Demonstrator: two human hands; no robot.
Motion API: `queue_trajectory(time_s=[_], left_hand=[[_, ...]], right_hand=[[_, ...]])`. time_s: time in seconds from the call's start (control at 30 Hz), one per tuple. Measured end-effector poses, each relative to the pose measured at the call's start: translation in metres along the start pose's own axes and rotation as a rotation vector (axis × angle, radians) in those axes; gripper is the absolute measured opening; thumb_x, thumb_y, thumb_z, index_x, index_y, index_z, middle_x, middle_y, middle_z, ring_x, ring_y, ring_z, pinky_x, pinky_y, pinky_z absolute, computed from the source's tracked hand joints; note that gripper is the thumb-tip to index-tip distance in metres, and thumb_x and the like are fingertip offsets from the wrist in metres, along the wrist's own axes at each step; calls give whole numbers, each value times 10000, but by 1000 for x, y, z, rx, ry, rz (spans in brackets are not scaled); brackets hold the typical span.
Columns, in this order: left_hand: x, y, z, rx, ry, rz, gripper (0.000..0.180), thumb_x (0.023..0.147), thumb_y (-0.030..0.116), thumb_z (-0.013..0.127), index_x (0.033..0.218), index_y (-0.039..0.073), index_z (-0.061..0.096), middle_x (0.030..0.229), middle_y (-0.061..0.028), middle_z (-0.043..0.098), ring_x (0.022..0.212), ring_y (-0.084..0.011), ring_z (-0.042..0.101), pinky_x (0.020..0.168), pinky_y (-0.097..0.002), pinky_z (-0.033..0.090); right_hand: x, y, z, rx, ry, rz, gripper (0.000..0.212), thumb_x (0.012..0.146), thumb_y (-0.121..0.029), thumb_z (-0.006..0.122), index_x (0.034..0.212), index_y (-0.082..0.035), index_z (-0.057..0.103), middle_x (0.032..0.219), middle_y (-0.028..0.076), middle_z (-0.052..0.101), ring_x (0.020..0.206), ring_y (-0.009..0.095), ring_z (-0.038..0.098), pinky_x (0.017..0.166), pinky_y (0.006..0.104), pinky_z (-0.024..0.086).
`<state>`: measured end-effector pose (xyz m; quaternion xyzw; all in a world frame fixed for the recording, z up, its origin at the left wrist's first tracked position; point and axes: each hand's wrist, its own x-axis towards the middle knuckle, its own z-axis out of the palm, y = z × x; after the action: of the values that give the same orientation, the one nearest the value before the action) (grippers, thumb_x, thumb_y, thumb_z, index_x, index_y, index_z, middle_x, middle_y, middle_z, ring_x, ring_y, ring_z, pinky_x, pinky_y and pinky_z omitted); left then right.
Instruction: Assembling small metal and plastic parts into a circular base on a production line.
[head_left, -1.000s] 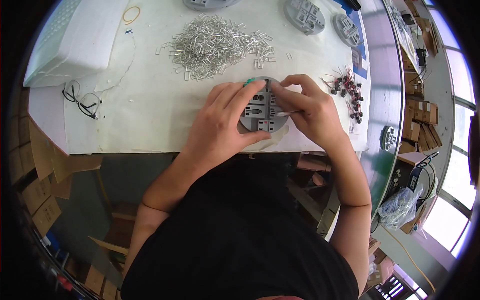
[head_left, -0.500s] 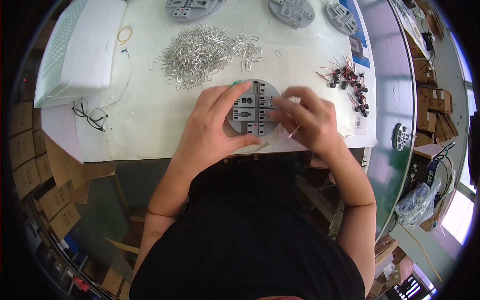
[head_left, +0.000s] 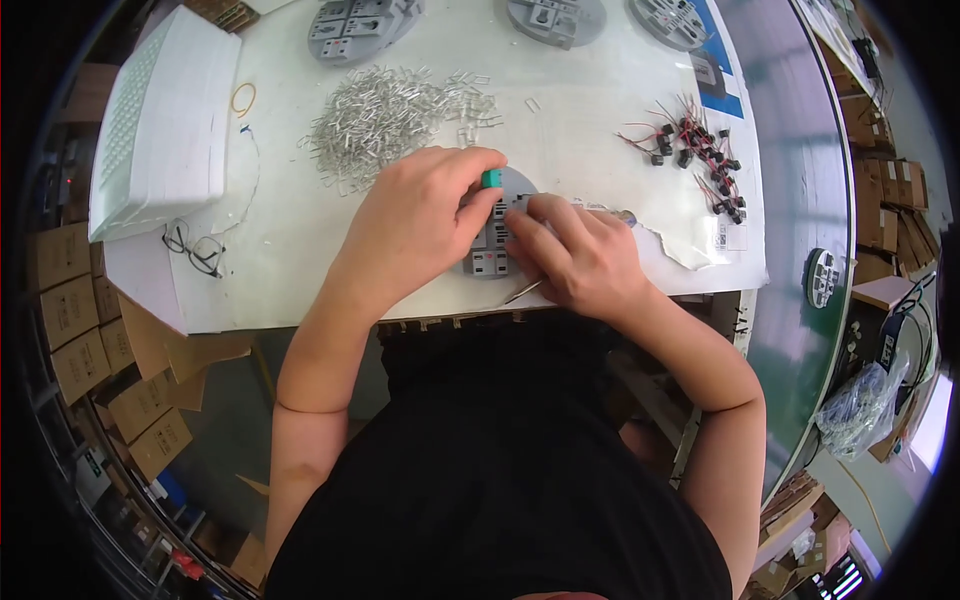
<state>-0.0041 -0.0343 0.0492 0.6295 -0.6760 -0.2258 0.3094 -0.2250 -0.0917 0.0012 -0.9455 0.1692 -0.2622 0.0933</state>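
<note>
The left hand (head_left: 425, 195) is covering the left side of the near disc (head_left: 491, 250); the right hand (head_left: 575, 245) is covering much of its right side. The left fingers are hiding part of the green block (head_left: 492, 179). The right hand is concealing most of the thin tool (head_left: 522, 292). The top edge is cutting off 3 far discs (head_left: 345, 28). Metal clips (head_left: 375, 115) are overlapping, appearing too small to count. The lower edge is cutting off the black shirt (head_left: 520, 450).

Black-framed eyeglasses (head_left: 194, 251) lay at 9 o'clock; white foam block (head_left: 165, 135) sat at 10; clear plastic bag (head_left: 855, 410) at 3:30.
</note>
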Motion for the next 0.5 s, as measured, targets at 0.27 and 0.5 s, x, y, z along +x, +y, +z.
queue_trajectory(time_s=[0.27, 0.5], left_hand=[[2, -3, 2, 123, 1, 62, 302, 899, 56, 803, 1201, 48, 781, 913, -104, 723, 806, -264, 703, 725, -382, 566], [-9, -6, 18, 147, 145, 91, 414, 872, 102, 836, 1279, 89, 763, 985, -70, 721, 919, -300, 672, 829, -411, 562]], right_hand=[[0, 28, -49, 92, 21, 294, 249, 876, -103, 814, 1121, -118, 775, 1081, 81, 694, 723, 239, 683, 615, 353, 554], [-19, 91, -72, -42, -10, 573, 218, 897, -85, 811, 1106, -145, 813, 1065, 64, 695, 793, 199, 712, 673, 342, 558]])
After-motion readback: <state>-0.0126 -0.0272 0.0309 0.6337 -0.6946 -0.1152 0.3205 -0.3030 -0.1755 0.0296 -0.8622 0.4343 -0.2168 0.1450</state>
